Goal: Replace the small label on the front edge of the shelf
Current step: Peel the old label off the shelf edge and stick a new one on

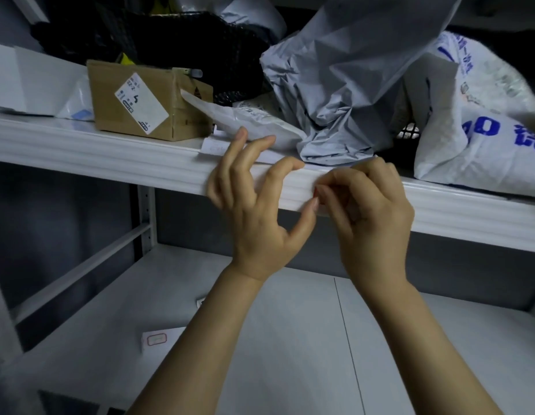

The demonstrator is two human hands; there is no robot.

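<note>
The white ribbed front edge of the shelf [110, 157] runs across the view. Both hands rest against it near the middle. My left hand [254, 211] has its fingers spread, the index finger hooked over the top of the edge and the thumb touching the face below. My right hand [371, 211] pinches its fingertips against the edge, where a small red-edged label [315, 193] barely shows between thumb and fingers. Most of that label is hidden. On the lower shelf lies a white sheet with a red-bordered label [156, 339].
The upper shelf holds a cardboard box [140, 106], grey crumpled mailer bags [344, 85], a white bag with blue print [481, 124] and paper slips [214, 146] near the edge. A perforated upright [146, 217] stands at the left. The lower shelf board [290, 339] lies beneath my forearms.
</note>
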